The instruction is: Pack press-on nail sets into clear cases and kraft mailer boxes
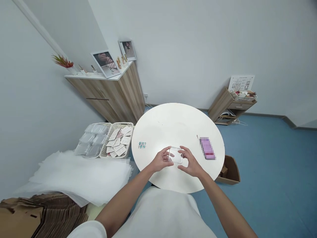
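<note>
Between my two hands is a clear plastic box [176, 155], held above the near part of the round white table [170, 122]. My left hand [162, 159] grips its left edge, thumb below and fingers above. At the right edge, my right hand [190, 162] is curved around the box with thumb and fingers apart on its sides. Whether anything lies inside the box I cannot make out. To the left on the tabletop lies a small set of teal press-on nails [142, 145]. A purple pixelated item [207, 148] rests on the right side.
Left of the table stand a basket of printed cards [119, 140] and a basket of clear plastic packs [92, 139]. White sheets [81, 175] and stacked cardboard [59, 213] lie nearer. An open cardboard box [231, 170] sits on the floor at right. A wooden cabinet [119, 96] stands behind.
</note>
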{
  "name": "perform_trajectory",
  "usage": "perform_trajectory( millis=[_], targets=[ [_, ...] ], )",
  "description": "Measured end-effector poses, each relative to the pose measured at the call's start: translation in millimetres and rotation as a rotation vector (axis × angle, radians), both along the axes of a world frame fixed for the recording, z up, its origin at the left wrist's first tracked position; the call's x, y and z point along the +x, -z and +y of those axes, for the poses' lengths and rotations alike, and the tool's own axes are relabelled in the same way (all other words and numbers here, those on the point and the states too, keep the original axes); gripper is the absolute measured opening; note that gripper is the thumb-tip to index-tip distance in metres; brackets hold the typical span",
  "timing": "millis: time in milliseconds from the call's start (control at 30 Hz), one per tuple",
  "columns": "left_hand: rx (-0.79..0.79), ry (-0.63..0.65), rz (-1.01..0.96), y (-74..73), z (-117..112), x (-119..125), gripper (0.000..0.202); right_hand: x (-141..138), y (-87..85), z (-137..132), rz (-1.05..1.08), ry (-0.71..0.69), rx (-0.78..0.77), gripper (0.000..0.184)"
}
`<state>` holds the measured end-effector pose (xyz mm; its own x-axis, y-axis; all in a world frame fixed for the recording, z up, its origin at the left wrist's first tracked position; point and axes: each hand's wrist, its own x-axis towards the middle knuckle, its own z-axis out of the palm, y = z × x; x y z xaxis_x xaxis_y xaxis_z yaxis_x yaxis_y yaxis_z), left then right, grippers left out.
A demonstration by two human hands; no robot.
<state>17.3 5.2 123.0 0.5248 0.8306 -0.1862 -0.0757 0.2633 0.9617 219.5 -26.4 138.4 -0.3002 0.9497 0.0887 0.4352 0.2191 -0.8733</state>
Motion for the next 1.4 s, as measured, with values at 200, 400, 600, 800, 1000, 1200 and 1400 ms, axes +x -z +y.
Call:
perform_trajectory(
  millis=[200, 400, 600, 800, 1000, 1200, 1400],
  targets=[
    [-0.009, -0.032, -0.011, 4.2, -4.7, 4.6, 0.088, -0.5, 1.3, 2.4, 0.034, 0.011, 0.019, 0.047],
    [-0.018, -0.028, -0.044, 5.5, -9.1, 8.8, 0.085, 2.0, -1.9, 2.6, 0.086, -0.007, 0.023, 0.043],
    [-0.021, -0.023, -0.054, 11.7, -15.0, 10.9, 0.082, 2.6, 3.8, -0.8, 0.195, 0.021, -0.003, 0.038],
    [-0.082, -0.029, -0.11, 8.1, -15.2, 14.3, 0.083, 6.7, 6.9, 5.0, 0.216, 0.004, -0.019, 0.04],
    [-0.21, -0.032, -0.147, 2.7, -11.9, 16.1, 0.074, 14.0, 13.0, 8.7, 0.295, -0.027, -0.064, 0.04],
    [-0.236, -0.035, -0.021, 13.5, -12.9, 11.6, 0.048, 19.0, 10.8, 6.8, 0.289, -0.04, -0.187, 0.044],
    [-0.212, -0.046, 0.046, 22.6, -21.1, 9.1, 0.052, 16.5, 3.7, 15.7, 0.343, 0.143, -0.382, 0.037]
  ],
)
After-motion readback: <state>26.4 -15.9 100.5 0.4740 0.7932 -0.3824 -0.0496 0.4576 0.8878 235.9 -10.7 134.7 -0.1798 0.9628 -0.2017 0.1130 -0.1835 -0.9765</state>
